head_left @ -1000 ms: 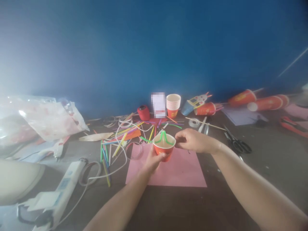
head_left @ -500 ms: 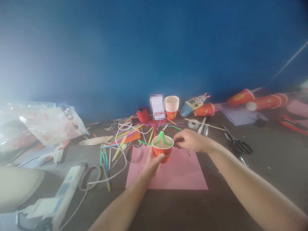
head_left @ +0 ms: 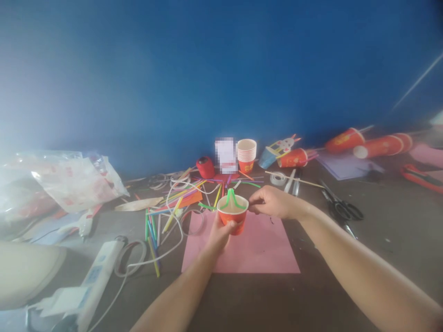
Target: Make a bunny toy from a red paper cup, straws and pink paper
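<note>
My left hand [head_left: 223,233] is wrapped round a red paper cup [head_left: 238,223], holding it upright with the thumb across its front. A green drinking straw [head_left: 231,198], bent to a peak, stands in the cup's mouth. A green length sticks out past the left side of the rim. Close by the cup's right side is my right hand [head_left: 272,202], its fingertips pinched together. Whatever lies between those fingers is hidden or too small to name. Under both hands lies a sheet of pink paper [head_left: 259,253].
Loose coloured straws [head_left: 152,235] and a white cable [head_left: 182,230] lie to the left, with a power strip [head_left: 98,276] nearer. Stacked paper cups [head_left: 247,157] stand behind. Black scissors [head_left: 342,207], a tape roll [head_left: 278,179] and a wooden stick [head_left: 297,179] lie to the right.
The cup has shifted very slightly left in the view, and my right hand's fingertips stay pinched beside it. Otherwise the things on the table look the same.
</note>
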### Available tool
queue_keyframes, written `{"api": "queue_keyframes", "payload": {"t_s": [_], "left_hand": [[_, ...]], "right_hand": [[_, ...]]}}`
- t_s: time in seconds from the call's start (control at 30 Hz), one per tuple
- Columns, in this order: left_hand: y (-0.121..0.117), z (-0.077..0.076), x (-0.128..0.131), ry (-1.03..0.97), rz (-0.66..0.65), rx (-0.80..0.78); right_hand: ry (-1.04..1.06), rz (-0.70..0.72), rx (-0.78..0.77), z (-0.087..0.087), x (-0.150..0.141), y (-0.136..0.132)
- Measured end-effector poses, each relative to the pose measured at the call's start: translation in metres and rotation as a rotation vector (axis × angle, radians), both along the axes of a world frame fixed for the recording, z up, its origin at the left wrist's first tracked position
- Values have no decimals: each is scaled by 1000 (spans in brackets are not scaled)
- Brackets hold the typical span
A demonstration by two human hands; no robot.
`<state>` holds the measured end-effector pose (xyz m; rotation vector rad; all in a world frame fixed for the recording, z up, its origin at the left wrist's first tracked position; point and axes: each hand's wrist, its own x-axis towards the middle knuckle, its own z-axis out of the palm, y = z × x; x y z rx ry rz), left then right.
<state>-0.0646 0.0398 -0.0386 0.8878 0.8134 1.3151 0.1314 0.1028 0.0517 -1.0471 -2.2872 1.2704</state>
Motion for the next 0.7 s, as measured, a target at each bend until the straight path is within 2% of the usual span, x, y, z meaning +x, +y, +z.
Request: {"api": "queue_keyframes", "payload": {"t_s": [0.1, 0.27, 0.43, 0.7], "left_hand": [[0, -2, -1, 11, -4, 0], [-1, -2, 0, 64, -43, 27], [-3, 2, 0, 182, -98, 66], [-2, 1, 1, 182, -88, 66]], "right_hand": [[22, -34, 44, 2, 2, 1], [214, -266, 166, 7, -8, -4], [264, -220, 258, 9, -26, -18], [283, -344, 255, 3, -36, -26]]}}
